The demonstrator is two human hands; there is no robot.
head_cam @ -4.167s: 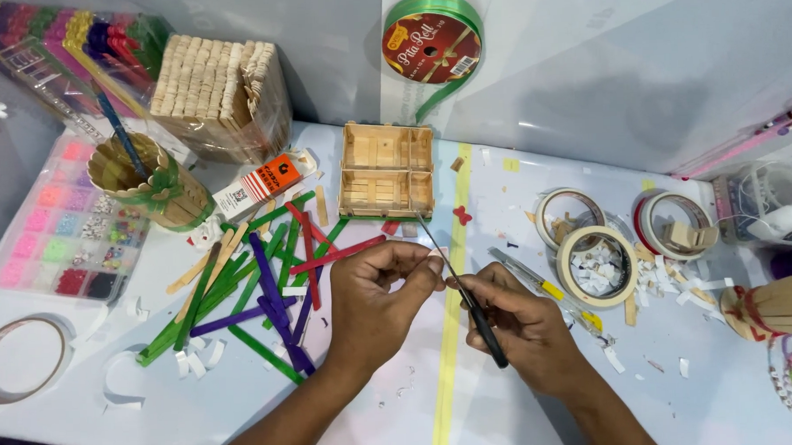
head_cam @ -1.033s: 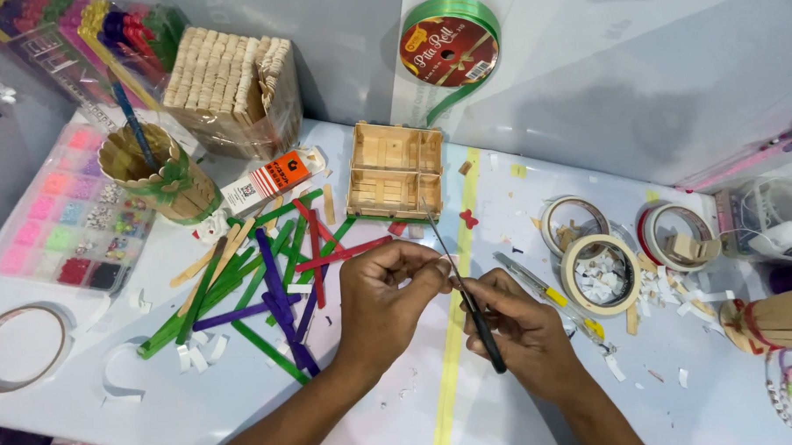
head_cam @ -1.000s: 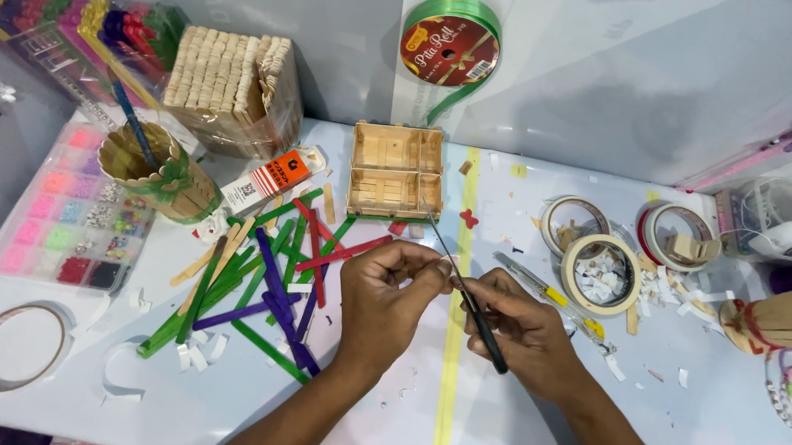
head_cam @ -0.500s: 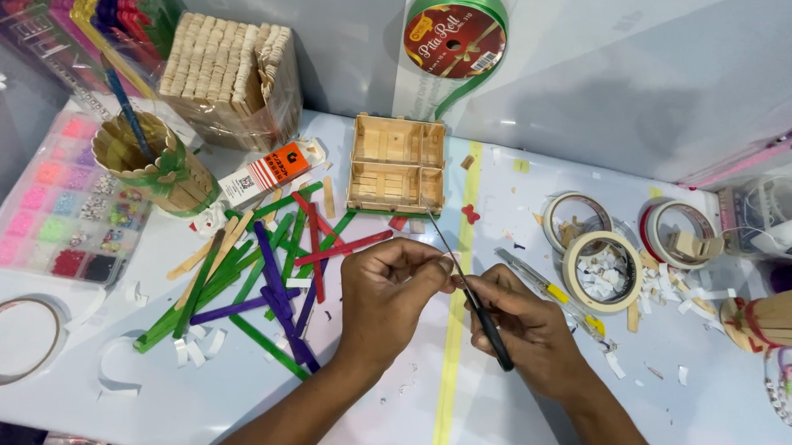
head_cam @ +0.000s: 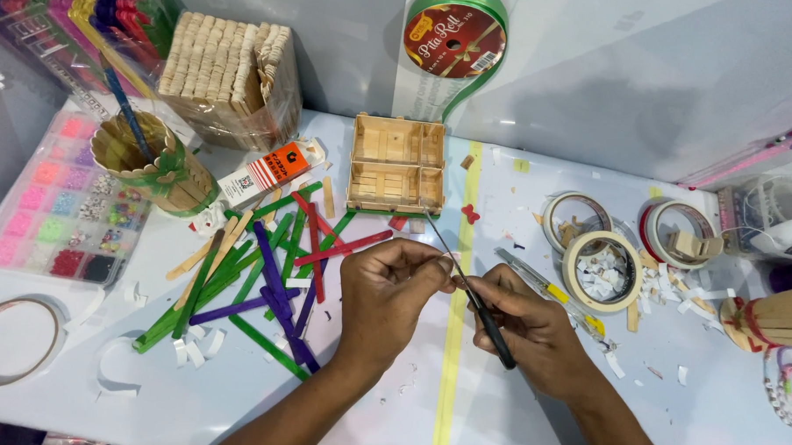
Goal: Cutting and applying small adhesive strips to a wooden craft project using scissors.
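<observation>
Fine work with a thin tool over the worktop [head_cam: 508,420].
Right hand [head_cam: 531,327] pinches black-handled pick [head_cam: 487,320]; left hand [head_cam: 385,289] closed at its tip [head_cam: 445,247], contents unclear.

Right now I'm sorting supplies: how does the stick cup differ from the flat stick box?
The stick cup is round, upright, ribbon-wrapped and holds a blue stick; the flat stick box is rectangular, low, bare and divided into compartments. Both are built from plain wooden craft sticks.

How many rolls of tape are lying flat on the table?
4: two side by side right of the hands, a third just in front of them, one at the left edge. Others may be hidden.
</observation>
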